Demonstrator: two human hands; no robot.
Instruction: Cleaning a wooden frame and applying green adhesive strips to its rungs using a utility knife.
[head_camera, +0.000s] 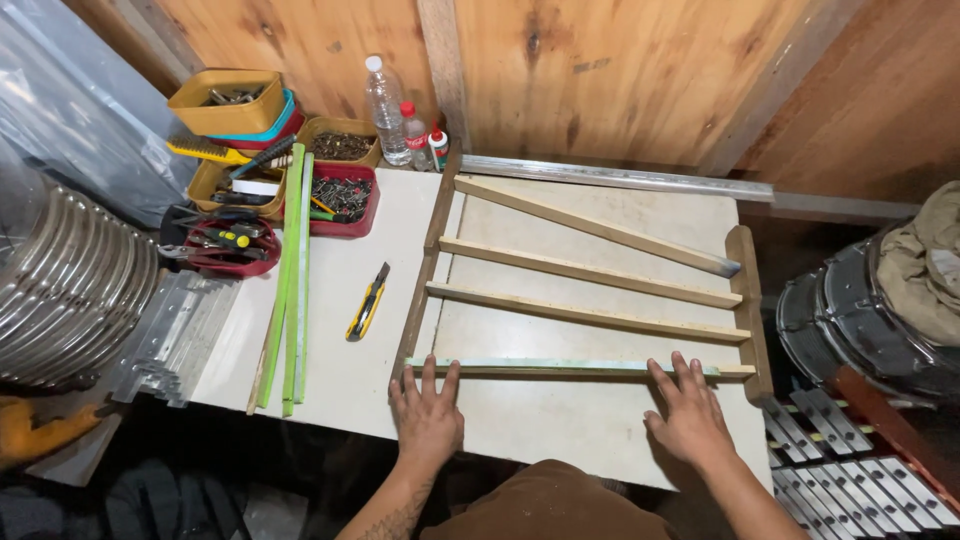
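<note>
Here the left hand (428, 412) and right hand (688, 415) lie flat with fingers spread on the worktop (350, 370), fingertips touching the pale green strip (560, 366). The strip runs left to right along the wooden frame's (748, 300) nearest rail.

- Your left hand (428, 412) lies flat, palm down, fingers spread forward.
- Your right hand (688, 412) lies flat too, fingers fanned, forearm angled inward.

Workshop corner: knotty plank wall (620, 70) behind, white worktop (350, 330) in front of it, clear plastic sheeting (70, 110) at far left, dark floor (230, 480) below the near edge, even indoor light.
</note>
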